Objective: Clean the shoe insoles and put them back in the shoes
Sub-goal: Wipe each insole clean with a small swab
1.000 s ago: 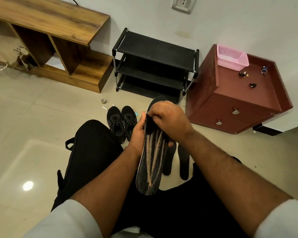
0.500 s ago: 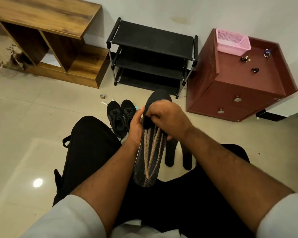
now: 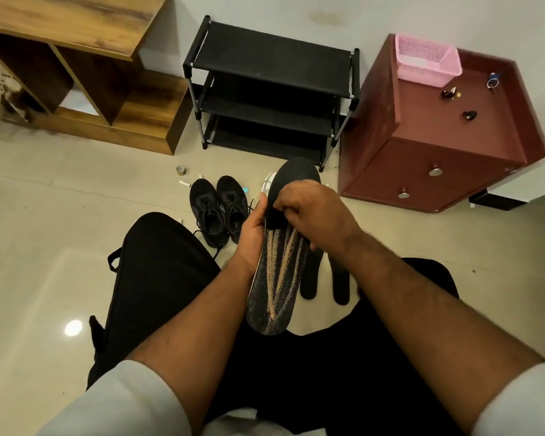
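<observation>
I am seated, looking down past my black-trousered knees at a pale tiled floor.

Against the far wall stands a dark red cabinet with two drawer knobs. On its top sits a pink mesh basket; I cannot see anything inside it. A few small dark objects lie loose on the cabinet top beside it, too small to identify. To the left of the cabinet is a black three-tier shoe rack, and further left a wooden shelf unit.

I hold one insole upright between my knees, its patterned black-and-tan underside facing me, heel end low and toe end pointing towards the rack. My left hand grips its left edge, palm against the side and thumb up along the rim. My right hand is curled over the upper part of the insole, fingers bent and pressing a dark piece against its surface; I cannot tell what that piece is.

A pair of black lace-up shoes stands on the floor just left of my left hand. Part of a white shoe shows behind the insole's toe. Two plain black insoles lie flat on the floor beneath my right forearm, side by side.
</observation>
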Tool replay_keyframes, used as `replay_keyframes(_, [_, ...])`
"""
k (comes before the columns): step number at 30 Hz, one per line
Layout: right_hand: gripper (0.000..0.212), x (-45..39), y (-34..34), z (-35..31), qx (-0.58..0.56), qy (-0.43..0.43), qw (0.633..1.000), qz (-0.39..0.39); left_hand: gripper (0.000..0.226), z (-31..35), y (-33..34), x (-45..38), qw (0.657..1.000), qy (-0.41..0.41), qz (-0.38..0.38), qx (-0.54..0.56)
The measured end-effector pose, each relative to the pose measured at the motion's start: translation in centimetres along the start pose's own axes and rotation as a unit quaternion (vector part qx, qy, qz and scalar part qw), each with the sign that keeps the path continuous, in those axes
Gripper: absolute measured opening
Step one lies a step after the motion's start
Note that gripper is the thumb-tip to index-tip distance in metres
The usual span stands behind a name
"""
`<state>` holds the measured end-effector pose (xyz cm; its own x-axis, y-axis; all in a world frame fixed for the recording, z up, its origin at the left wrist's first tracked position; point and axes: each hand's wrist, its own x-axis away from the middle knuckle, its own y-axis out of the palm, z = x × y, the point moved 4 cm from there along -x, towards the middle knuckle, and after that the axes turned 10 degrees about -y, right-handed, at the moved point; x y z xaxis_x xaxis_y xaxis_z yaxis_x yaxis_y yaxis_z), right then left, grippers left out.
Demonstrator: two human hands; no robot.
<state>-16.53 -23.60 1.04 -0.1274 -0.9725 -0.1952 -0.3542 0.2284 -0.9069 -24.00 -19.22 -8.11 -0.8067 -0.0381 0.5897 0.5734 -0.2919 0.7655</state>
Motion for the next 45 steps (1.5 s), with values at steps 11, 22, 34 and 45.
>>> replay_keyframes(11, [0.013,2.1,0.5,-0.4,-0.006,-0.047,0.997,-0.059,0.052,-0.1,-1.1,-0.8,0.999,0.011,-0.049,0.006])
replay_keyframes(22, [0.014,2.0,-0.6,0.3,-0.02,-0.076,0.995,-0.062,0.055,0.6,-1.1,-1.0,0.995,0.014,-0.093,-0.028])
replay_keyframes(34, [0.012,1.5,-0.7,0.8,0.019,-0.02,0.999,0.022,0.052,-0.3,-0.6,-0.7,0.993,-0.002,-0.115,-0.023])
replay_keyframes(45, [0.009,2.8,0.7,-0.2,0.032,0.019,0.998,0.054,0.047,-0.1,-0.1,-0.3,0.999,0.013,-0.052,0.006])
